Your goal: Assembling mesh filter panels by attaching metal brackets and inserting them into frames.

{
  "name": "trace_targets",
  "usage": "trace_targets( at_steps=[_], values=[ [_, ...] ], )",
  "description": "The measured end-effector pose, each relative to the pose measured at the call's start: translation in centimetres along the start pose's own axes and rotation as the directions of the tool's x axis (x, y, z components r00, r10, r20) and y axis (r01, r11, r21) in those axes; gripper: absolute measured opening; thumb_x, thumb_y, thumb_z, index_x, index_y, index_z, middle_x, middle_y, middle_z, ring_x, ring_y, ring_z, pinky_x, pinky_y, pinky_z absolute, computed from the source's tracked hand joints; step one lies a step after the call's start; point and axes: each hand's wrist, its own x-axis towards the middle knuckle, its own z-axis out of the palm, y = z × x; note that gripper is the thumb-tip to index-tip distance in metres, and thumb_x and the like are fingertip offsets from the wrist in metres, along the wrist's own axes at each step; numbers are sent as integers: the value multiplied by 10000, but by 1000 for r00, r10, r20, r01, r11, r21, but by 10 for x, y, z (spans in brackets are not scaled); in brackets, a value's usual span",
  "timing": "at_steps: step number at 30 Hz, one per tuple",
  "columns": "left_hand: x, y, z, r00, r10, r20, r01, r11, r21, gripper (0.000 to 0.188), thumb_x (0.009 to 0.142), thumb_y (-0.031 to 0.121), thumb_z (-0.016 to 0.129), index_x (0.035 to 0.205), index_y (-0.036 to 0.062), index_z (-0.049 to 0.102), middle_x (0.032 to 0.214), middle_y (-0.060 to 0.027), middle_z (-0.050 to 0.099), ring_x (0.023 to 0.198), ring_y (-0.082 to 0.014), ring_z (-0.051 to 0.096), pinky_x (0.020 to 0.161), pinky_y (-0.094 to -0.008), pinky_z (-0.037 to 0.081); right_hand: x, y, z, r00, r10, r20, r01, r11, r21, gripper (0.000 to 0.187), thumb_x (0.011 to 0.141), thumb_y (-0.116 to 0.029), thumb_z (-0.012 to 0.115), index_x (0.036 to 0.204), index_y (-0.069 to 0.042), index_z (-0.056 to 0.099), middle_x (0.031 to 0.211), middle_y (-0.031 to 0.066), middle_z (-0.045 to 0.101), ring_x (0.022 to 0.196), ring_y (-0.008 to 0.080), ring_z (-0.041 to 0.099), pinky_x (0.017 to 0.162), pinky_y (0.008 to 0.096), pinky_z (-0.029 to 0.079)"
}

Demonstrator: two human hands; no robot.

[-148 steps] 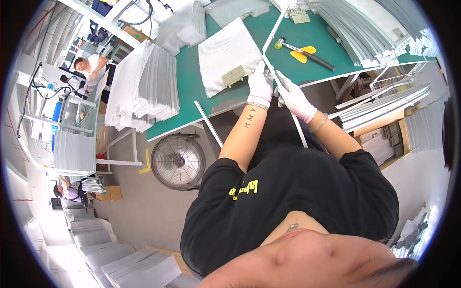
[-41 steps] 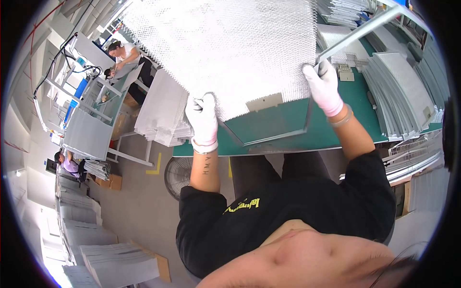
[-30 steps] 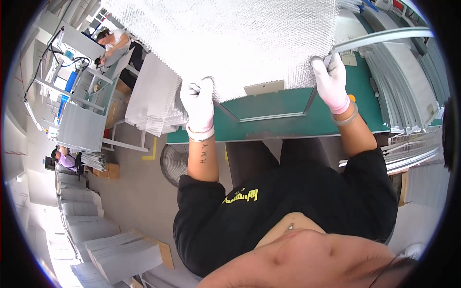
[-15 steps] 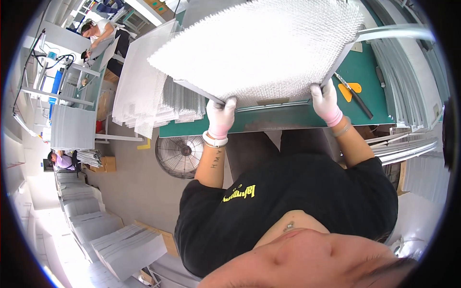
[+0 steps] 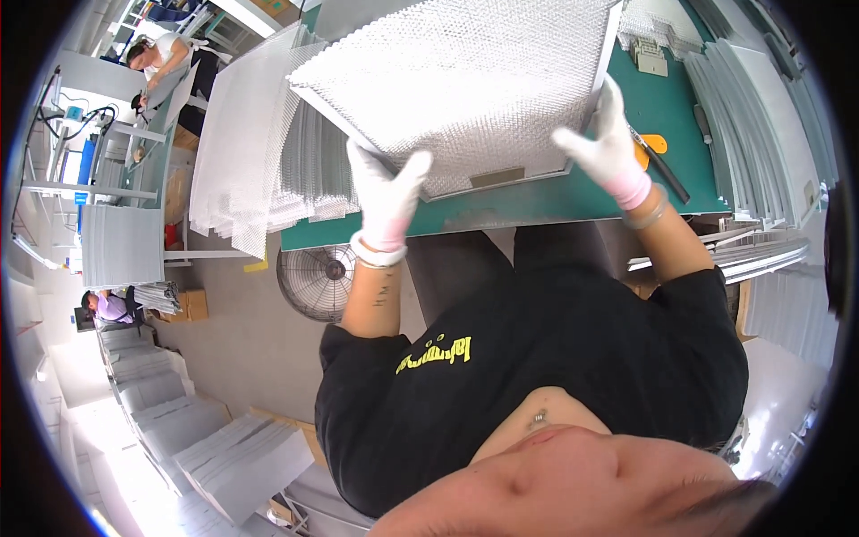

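Observation:
A framed metal mesh filter panel [image 5: 465, 98] with a thin pale rim lies over the green bench top [image 5: 358, 231], its near edge toward me. At its left side is my left hand [image 5: 386, 192], in a white glove with a pink cuff. Its thumb is spread away from the fingers, which rest along the outer rim. My right hand [image 5: 608, 148], gloved alike, is beside the right rim with its thumb stretched out and its fingers along the outside. Neither hand is closed round the frame. A darker rectangular patch [image 5: 497, 178] shows by the near edge.
Stacked mesh sheets [image 5: 242, 143] stand left of the bench. To the right lie a black marker [image 5: 667, 174], a yellow tool [image 5: 656, 143], small beige pieces [image 5: 650, 59] and a stack of grey frames [image 5: 747, 134]. A floor fan [image 5: 318, 285] stands below; a co-worker [image 5: 165, 58] works far left.
The panel has come down and flatter onto the bench, shifting slightly left. Both hands have loosened from its near corners, moving up its sides with thumbs now spread. More bench shows at right.

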Motion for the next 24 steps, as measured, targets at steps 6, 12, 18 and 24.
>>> trace_targets(
  at_steps=[6,12,18,24],
  values=[
    [-57,-112,44,873,240,-425,67,803,592,1303,607,252,971,1466,-189,96,1479,-329,277,1436,-424,277,1231,-478,191,-62,53,59,974,-12,-228,-49,964,-261,1245,643,-161,901,1530,87,63,1502,267,311,1422,345,362,1194,402,297],
    [-55,-101,36,904,191,-382,-3,898,441,1192,651,240,958,1459,-114,156,1463,-248,312,1384,-328,329,1199,-439,241,-65,56,43,984,16,-175,-47,984,-173,1112,679,-134,885,1494,41,150,1416,220,406,1336,275,465,1117,394,398],
    [-11,31,-20,862,502,-71,-356,699,621,323,1034,178,465,1276,-24,535,1179,-160,620,1081,-255,608,1006,-352,463,20,-28,-49,990,-117,-85,135,956,259,472,970,-171,633,1372,6,459,1239,151,602,1159,257,597,1023,391,477],
    [7,88,-2,875,484,17,-484,875,10,318,983,283,671,1084,-10,604,1009,-121,662,931,-229,644,889,-387,532,41,-82,-49,966,-255,32,248,958,144,476,1007,-387,614,1191,50,573,1011,189,676,958,275,668,878,389,537]
  ],
)
